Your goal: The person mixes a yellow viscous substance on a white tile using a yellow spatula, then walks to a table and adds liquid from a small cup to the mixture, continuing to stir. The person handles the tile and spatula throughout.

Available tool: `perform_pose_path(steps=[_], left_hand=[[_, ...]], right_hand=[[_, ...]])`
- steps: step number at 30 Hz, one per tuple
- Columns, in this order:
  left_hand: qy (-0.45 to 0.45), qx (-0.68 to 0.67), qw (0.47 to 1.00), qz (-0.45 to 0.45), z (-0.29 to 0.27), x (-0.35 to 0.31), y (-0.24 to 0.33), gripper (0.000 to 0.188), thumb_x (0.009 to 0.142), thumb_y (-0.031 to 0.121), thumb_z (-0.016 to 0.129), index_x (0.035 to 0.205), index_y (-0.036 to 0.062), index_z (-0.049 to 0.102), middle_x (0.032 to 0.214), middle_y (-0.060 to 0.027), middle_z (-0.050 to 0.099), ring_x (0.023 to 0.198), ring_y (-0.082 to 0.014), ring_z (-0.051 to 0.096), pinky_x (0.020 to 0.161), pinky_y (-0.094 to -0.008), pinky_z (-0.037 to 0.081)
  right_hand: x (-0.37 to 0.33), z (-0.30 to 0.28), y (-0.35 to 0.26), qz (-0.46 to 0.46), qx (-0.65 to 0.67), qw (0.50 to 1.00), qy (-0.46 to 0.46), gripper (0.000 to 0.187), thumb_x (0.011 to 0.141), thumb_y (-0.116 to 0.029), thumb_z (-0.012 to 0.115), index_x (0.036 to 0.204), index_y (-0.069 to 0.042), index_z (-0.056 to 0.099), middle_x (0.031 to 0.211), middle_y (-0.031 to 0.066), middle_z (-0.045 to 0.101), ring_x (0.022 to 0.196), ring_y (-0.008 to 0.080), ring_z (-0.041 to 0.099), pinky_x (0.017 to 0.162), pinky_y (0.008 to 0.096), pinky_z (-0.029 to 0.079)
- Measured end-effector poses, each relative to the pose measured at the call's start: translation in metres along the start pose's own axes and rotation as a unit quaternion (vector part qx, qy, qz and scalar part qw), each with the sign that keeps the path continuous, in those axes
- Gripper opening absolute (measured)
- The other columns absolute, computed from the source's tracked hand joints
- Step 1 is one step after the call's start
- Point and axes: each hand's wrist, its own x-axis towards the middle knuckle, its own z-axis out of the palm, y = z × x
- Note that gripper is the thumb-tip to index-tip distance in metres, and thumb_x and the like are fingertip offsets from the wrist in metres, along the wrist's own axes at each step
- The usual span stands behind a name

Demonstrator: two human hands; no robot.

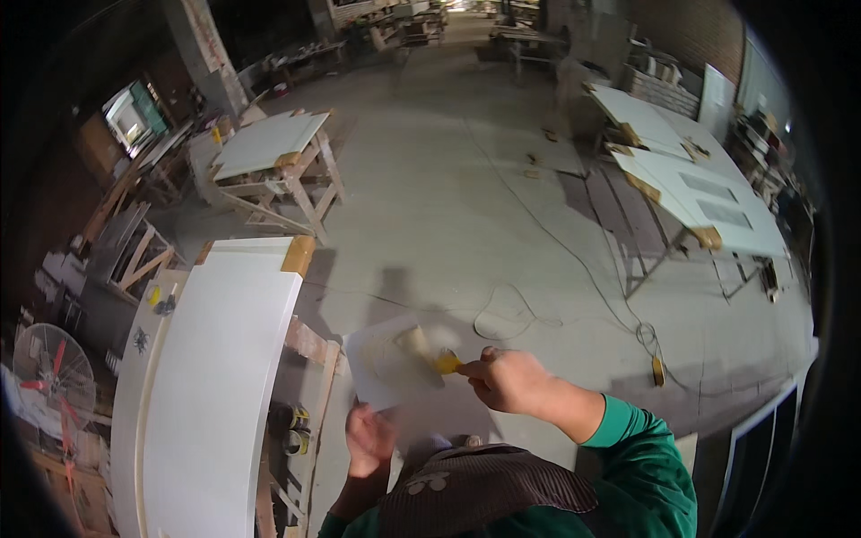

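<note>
My right hand (pixel 513 380) is closed round a yellow-handled putty knife (pixel 447 361), whose blade end is blurred. The knife is over a thin white board (pixel 368 363) held in front of my body. A pale beige smear of paste (pixel 414 345) seems to lie on the board, next to the blade. My left hand (pixel 369 438) is at the board's near edge, fingers curled up against it and partly smeared by motion. To the left, a long white door panel (pixel 220 386) lies on wooden trestles.
Brown pads (pixel 298 255) sit at the panel's far corners. More white panels rest on stands, one at far left (pixel 273 143) and others at right (pixel 704 197). A cable (pixel 574 255) trails across the floor to a yellow power strip (pixel 658 371). A fan (pixel 56 372) stands at left; cans (pixel 297 430) sit below the panel.
</note>
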Motion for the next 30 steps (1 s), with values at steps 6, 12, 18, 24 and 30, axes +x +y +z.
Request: perform_pose_path(steps=[6, 12, 18, 24, 30], left_hand=[[0.031, -0.027, 0.999, 0.030, -0.006, 0.131, 0.008, 0.037, 0.081, 0.017, 0.052, 0.115, 0.0034, 0.056, 0.108, -0.0097, 0.063, 0.096, -0.0229, 0.061, 0.090, -0.0349, 0.050], [-0.029, -0.041, 0.998, 0.027, 0.021, 0.294, 0.031, 0.041, 0.079, 0.021, 0.053, 0.117, 0.0066, 0.059, 0.115, -0.0103, 0.064, 0.106, -0.0286, 0.062, 0.092, -0.0464, 0.051], [-0.121, -0.086, 0.989, -0.024, 0.065, 0.451, 0.069, 0.046, 0.076, 0.018, 0.053, 0.120, 0.0046, 0.057, 0.119, -0.0134, 0.063, 0.109, -0.0310, 0.061, 0.092, -0.0491, 0.052], [-0.062, -0.007, 0.998, -0.017, 0.097, 0.581, 0.089, 0.057, 0.076, 0.019, 0.055, 0.131, 0.0046, 0.049, 0.125, -0.0146, 0.059, 0.111, -0.0327, 0.060, 0.093, -0.0485, 0.052], [-0.153, -0.013, 0.988, 0.000, 0.114, 0.735, 0.096, 0.066, 0.076, 0.020, 0.051, 0.138, 0.0000, 0.038, 0.135, -0.0165, 0.048, 0.123, -0.0343, 0.047, 0.105, -0.0497, 0.036]], right_hand=[[0.128, -0.026, 0.095, -0.052, 0.258, 0.965, 0.010, 0.026, 0.091, -0.016, 0.053, 0.113, -0.006, 0.060, 0.083, 0.0122, 0.064, 0.068, 0.0246, 0.060, 0.061, 0.0361, 0.048], [0.292, -0.037, 0.171, 0.203, 0.677, 0.707, -0.028, 0.021, 0.100, -0.022, 0.046, 0.108, -0.005, 0.056, 0.072, 0.0058, 0.057, 0.052, 0.0067, 0.040, 0.045, 0.0214, 0.031], [0.429, -0.057, 0.229, 0.259, 0.697, 0.667, -0.051, 0.023, 0.097, -0.023, 0.050, 0.100, -0.003, 0.059, 0.059, -0.0021, 0.042, 0.046, 0.0065, 0.030, 0.041, 0.0221, 0.022], [0.528, -0.086, 0.293, 0.296, 0.587, 0.752, -0.053, 0.025, 0.098, -0.026, 0.050, 0.097, -0.004, 0.062, 0.057, -0.0048, 0.039, 0.045, 0.0044, 0.028, 0.039, 0.0224, 0.020], [0.650, -0.107, 0.387, 0.286, 0.531, 0.794, -0.075, 0.027, 0.096, -0.028, 0.050, 0.095, -0.005, 0.063, 0.057, -0.0054, 0.041, 0.044, 0.0040, 0.030, 0.038, 0.0225, 0.021]])
